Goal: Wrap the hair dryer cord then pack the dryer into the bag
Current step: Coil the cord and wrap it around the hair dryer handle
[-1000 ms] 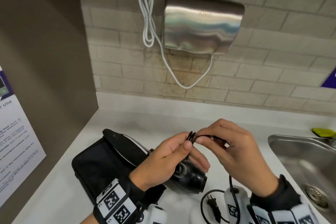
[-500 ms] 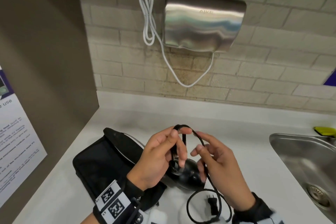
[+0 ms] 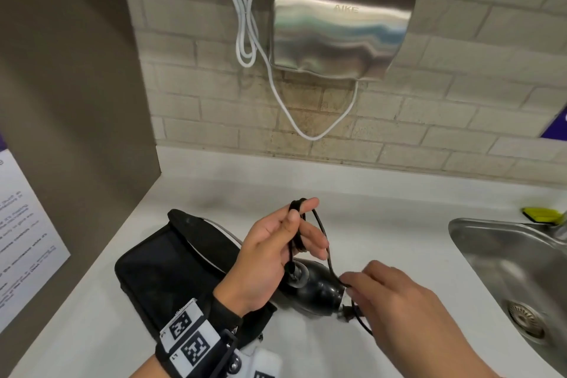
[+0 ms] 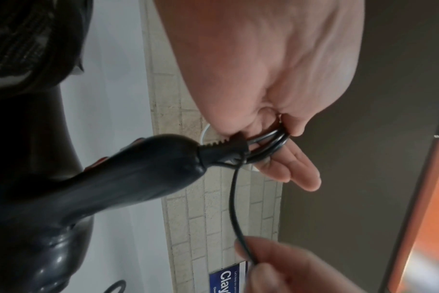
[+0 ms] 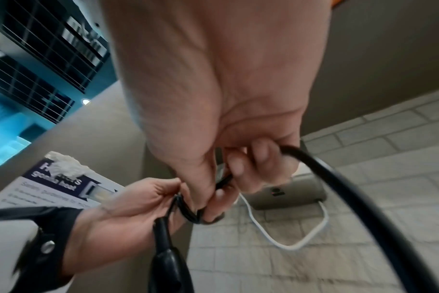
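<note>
The black hair dryer (image 3: 316,288) (image 4: 113,178) rests on the white counter, partly on the black bag (image 3: 171,267). My left hand (image 3: 276,242) (image 4: 271,138) (image 5: 138,200) pinches several black cord (image 3: 322,236) loops (image 4: 268,144) above the dryer's handle end. One strand (image 4: 234,214) runs down to my right hand (image 3: 395,301) (image 5: 236,168), which pinches the cord (image 5: 338,188) low beside the dryer's barrel. The plug (image 3: 348,313) lies under my right hand's fingers.
A steel sink (image 3: 509,273) is set in the counter at the right, with a yellow sponge (image 3: 541,214) behind it. On the brick wall hang a steel hand dryer (image 3: 340,24) and its white cable (image 3: 245,24). A brown panel with a poster (image 3: 24,230) bounds the left.
My right hand has dropped from the loops beside my left hand down to the counter beside the dryer, drawing a strand with it. My left hand has kept hold of the loops.
</note>
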`<state>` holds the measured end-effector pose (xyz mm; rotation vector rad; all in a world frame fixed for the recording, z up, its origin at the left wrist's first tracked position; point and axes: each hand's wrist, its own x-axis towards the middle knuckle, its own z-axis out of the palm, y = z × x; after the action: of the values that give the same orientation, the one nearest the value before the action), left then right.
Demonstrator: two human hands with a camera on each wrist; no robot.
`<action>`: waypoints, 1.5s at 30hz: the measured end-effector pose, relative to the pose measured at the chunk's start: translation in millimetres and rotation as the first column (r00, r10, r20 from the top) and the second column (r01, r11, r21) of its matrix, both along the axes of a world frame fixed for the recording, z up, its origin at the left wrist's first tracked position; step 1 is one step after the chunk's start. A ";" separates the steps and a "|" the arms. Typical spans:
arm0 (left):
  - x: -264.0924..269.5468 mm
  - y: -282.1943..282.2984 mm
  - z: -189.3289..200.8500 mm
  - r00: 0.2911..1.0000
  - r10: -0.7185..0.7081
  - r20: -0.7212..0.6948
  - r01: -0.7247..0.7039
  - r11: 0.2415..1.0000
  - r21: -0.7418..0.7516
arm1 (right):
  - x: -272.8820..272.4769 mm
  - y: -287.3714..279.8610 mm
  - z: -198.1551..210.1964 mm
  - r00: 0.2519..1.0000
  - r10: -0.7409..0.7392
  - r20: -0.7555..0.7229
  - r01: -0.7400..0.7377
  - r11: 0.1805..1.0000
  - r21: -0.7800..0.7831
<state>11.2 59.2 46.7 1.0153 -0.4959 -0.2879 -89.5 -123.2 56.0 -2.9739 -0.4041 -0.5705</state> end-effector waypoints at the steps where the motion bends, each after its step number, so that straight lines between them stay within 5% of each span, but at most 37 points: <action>1: -1.0 -1.0 0.2 0.999 -0.027 0.018 0.027 0.999 0.029 | 1.0 4.4 1.8 0.997 0.061 0.037 -0.059 0.997 -0.040; 4: -4.4 -2.1 1.4 0.991 -0.099 0.091 0.087 0.988 0.127 | 3.0 14.1 11.0 0.980 0.193 0.046 -0.192 0.981 -0.021; 9: -7.6 1.3 2.5 0.974 -0.161 0.158 0.115 0.957 0.268 | 8.5 9.5 20.2 0.927 0.357 -0.110 -0.320 0.911 0.259; 12: -7.3 4.4 1.2 0.966 -0.187 0.176 0.121 0.936 0.330 | 12.7 5.1 32.0 0.899 0.429 -0.082 -0.365 0.841 0.398; 21: -9.4 7.0 6.7 0.900 -0.346 0.266 0.266 0.918 0.294 | 32.2 -1.1 48.7 0.964 0.240 0.114 -0.262 0.779 0.570; 25: -4.3 12.3 6.7 0.891 -0.382 0.246 0.288 0.894 0.343 | 38.1 2.3 45.6 0.973 0.230 -0.017 -0.140 0.646 0.750; 29: 4.0 18.4 8.8 0.852 -0.479 0.212 0.385 0.846 0.368 | 41.3 4.5 45.1 0.885 0.404 -0.232 -0.051 0.578 0.814; 37: 17.3 26.7 -1.3 0.801 -0.594 0.072 0.573 0.796 0.195 | 49.6 0.9 37.6 0.816 0.471 -0.335 -0.026 0.609 0.793; 40: 16.7 23.5 -1.0 0.795 -0.601 0.084 0.574 0.790 0.216 | 52.2 13.3 29.4 0.871 0.400 -0.286 -0.078 0.686 0.723; 45: 18.9 26.5 -0.7 0.812 -0.581 0.066 0.565 0.808 0.167 | 48.5 18.1 23.1 0.904 0.371 -0.212 -0.113 0.685 0.719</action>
<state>30.1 85.7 46.0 1.0018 -0.9001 -0.8227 -41.0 -105.2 79.1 -2.1641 -0.4264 -0.1079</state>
